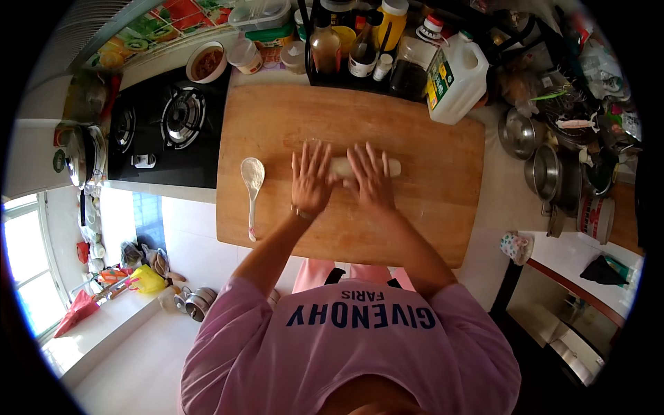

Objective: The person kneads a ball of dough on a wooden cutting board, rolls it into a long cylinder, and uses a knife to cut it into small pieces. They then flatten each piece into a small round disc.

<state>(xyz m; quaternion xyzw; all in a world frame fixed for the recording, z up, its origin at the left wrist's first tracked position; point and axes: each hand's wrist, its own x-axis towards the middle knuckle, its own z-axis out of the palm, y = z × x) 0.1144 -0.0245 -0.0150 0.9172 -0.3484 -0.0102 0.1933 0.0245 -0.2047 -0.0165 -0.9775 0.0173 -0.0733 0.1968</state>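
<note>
A pale log of dough (341, 166) lies crosswise near the middle of a large wooden board (270, 114). My left hand (313, 181) rests palm down over its left end, fingers spread and pointing away from me. Flat across the log further right is my right hand (371, 179), also with fingers apart and slightly blurred. The thumbs come close together between the hands. The dough's rounded right end shows past my right fingers; its left part is mostly covered. To the left on the board lies a white spoon (252, 176) with flour in its bowl.
A black gas hob (155, 129) adjoins the board's left side, with a bowl of reddish food (206, 62) at its back. Behind the board stand a rack of bottles (360, 52) and a white plastic jug (459, 78). Metal bowls (542, 171) sit at the right.
</note>
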